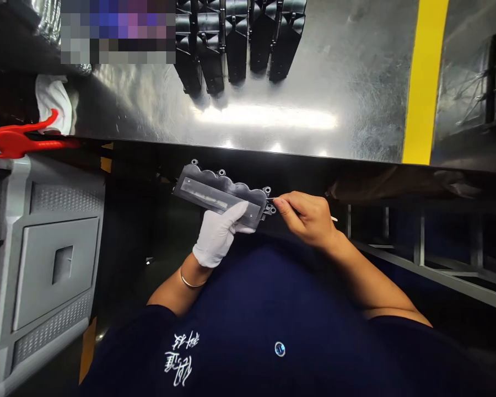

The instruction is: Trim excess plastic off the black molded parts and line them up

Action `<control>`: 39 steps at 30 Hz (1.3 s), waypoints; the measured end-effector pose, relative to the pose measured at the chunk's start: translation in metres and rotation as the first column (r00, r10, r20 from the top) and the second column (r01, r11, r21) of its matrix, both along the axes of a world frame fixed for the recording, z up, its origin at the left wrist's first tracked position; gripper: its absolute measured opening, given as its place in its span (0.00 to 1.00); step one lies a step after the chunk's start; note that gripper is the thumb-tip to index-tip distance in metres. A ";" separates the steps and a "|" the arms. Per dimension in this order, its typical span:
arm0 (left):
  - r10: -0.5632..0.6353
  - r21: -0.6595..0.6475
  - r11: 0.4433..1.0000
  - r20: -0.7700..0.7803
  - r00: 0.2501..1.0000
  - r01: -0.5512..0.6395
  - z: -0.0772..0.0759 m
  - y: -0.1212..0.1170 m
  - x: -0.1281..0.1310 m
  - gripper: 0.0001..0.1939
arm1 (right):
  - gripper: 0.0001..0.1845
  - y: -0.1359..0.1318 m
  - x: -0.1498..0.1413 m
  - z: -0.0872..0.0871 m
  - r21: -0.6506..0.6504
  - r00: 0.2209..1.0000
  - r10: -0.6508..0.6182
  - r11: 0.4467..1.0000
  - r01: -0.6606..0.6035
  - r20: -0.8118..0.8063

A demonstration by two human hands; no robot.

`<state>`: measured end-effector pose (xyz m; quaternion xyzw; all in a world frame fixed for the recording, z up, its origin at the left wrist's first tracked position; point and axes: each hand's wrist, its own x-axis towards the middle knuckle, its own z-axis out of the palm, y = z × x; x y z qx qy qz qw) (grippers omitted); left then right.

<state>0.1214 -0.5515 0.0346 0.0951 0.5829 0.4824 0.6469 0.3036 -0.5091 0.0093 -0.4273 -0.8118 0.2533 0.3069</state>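
My left hand (217,234), in a white glove, is closed around the lower edge of a black moulded plastic part (209,190), thumb on top. This part has a scalloped upper edge, a long flat raised panel and small ringed lugs. My bare right hand (308,218) pinches a slim tool with a thin metal tip (270,199). The tip is at the part's right end, close to the lugs; whether it touches the plastic I cannot tell. A pale end of the tool shows behind my palm, and the rest is hidden in my fingers.
Several similar black parts (237,44) stand in a row on the metal table (355,82), which carries a yellow stripe (424,82). To the left are a grey plastic crate (58,264), a red plastic piece (20,140) and a white cloth (54,102). Metal rails (438,273) lie at right.
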 end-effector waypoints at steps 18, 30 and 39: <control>-0.303 -0.063 0.941 0.269 0.914 0.331 -0.002 0.002 -0.014 0.15 | 0.31 0.031 0.030 0.046 0.034 0.748 0.477 0.833 -0.553 0.461; -0.295 -0.077 0.937 0.346 0.891 0.340 -0.008 0.006 -0.012 0.10 | 0.36 0.031 0.026 0.043 0.016 0.681 0.446 0.830 -0.557 0.581; -0.379 -0.079 0.914 0.191 0.905 0.399 -0.004 0.007 -0.012 0.12 | 0.38 0.038 0.024 0.034 -0.189 0.592 0.609 0.764 -0.617 0.528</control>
